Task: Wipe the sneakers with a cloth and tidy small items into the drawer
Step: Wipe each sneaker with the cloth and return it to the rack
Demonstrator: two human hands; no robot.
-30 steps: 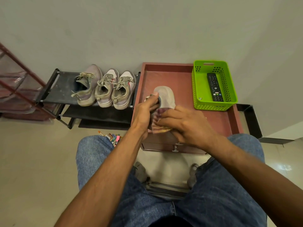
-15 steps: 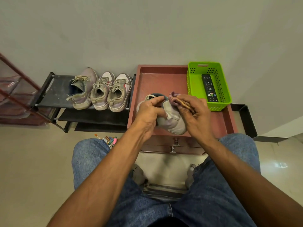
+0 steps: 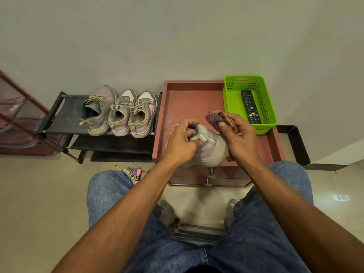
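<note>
My left hand point(image 3: 182, 140) grips a pale grey sneaker point(image 3: 209, 149) by its heel collar, over the front of the reddish-brown cabinet top point(image 3: 189, 99). My right hand point(image 3: 237, 134) holds a purple and tan cloth point(image 3: 215, 117) against the sneaker's right side. Three more sneakers point(image 3: 120, 113) stand in a row on the black shoe rack point(image 3: 65, 113) to the left. Two drawer fronts with metal knobs point(image 3: 209, 177) show below the cabinet top, both closed. Several small markers point(image 3: 133, 172) lie on the floor beside my left knee.
A green plastic basket point(image 3: 231, 99) with a black remote control point(image 3: 251, 107) stands at the cabinet's back right. A red-framed rack point(image 3: 23, 123) is at the far left, a black metal frame point(image 3: 299, 144) at the right. The wall is close behind.
The sneaker went from sole-up to lying with its heel toward me. My right hand with the cloth moved from the near end to the shoe's right side.
</note>
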